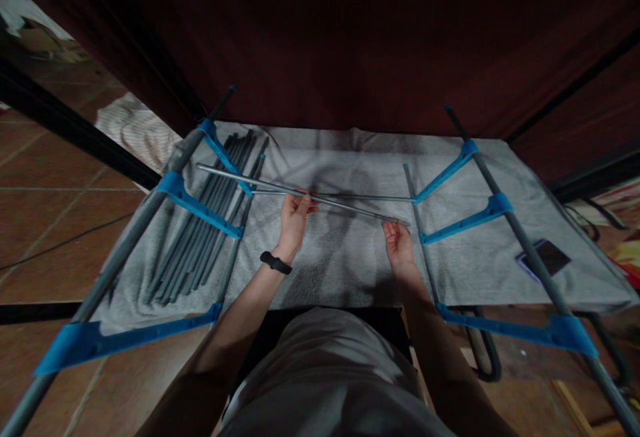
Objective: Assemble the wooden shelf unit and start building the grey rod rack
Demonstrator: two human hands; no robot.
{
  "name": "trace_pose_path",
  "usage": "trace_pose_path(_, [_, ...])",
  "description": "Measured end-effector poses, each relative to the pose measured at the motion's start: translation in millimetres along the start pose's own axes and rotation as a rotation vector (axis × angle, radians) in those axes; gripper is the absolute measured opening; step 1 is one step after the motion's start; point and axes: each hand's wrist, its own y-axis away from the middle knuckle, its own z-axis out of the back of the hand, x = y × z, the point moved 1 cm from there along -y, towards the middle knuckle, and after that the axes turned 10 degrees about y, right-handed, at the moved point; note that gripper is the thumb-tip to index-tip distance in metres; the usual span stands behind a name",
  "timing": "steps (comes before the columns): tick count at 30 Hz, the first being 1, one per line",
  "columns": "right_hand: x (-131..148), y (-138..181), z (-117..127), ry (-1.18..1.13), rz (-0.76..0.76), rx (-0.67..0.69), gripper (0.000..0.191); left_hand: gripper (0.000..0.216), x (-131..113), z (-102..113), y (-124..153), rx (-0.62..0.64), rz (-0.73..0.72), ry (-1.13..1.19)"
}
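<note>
A thin grey metal rod [345, 205] runs slantwise over the grey cloth [350, 264]. My left hand [294, 218], with a black band on its wrist, is closed around the rod's middle. My right hand [399, 242] pinches the rod's right end. A second thin rod [360, 196] lies just behind it, reaching to the right frame piece [480, 177] with blue plastic arms. The left frame piece [165, 190], also grey tube with blue arms, slants along the cloth's left side.
A bundle of several grey rods [210, 217] lies on the cloth by the left frame. A dark phone [547, 257] rests on the cloth's right part. A dark red curtain [350, 37] hangs behind. Tiled floor [55, 224] lies at the left.
</note>
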Motion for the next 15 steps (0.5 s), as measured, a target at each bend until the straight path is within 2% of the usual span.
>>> trace_pose_path(7, [-1.8,-3.5,1.2,-0.043,-0.074,0.021,0.014,0.032,-10.2,-2.4,8.1,-0.003,-0.003,0.006])
trace_pose_path(15, [-6.0,-7.6,8.3,0.036,-0.091,0.150,0.013,0.032,-8.1,-14.3,19.5,0.032,0.002,0.015])
